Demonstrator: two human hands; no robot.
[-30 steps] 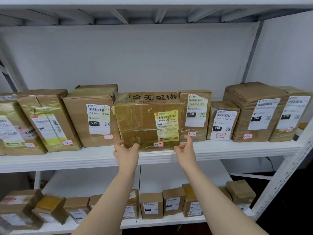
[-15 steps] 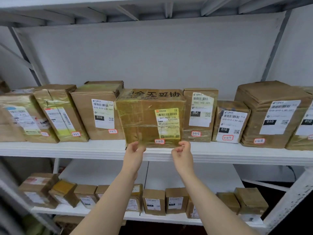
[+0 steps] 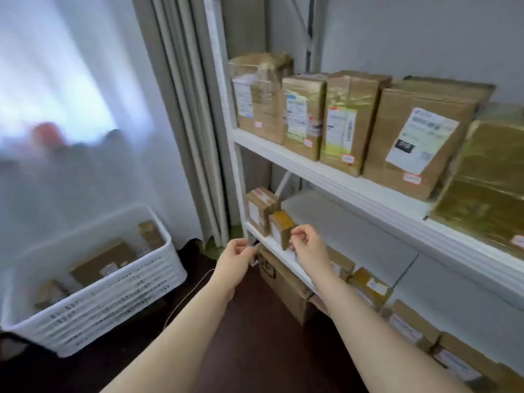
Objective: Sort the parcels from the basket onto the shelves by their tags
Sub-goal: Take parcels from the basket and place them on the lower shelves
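Lower left of frame: white slatted plastic basket [image 3: 113, 302] on dark brown floor [image 3: 255, 336]. Several brown cardboard parcels [image 3: 105, 262] lying inside, labels too blurred to read.

Right half: white metal shelving unit [image 3: 326, 177].
- Upper board: row of tall tape-wrapped brown boxes [image 3: 414, 137] standing side by side, touching. White label on each; small red-edged tags low on several fronts.
- Lower board: small brown boxes [image 3: 279, 231] along the front edge, running toward lower right.
- Beneath that board: large plain carton [image 3: 283, 282] on the floor.

Centre: left hand [image 3: 236, 262] just beside the corner post. Right hand [image 3: 309, 248] in front of the lower board's edge, near the second small box. Both with fingers loosely curled, grasping nothing visible.

Left of the post: grey pleated curtain [image 3: 181, 109], then sheer white curtain [image 3: 71, 95].
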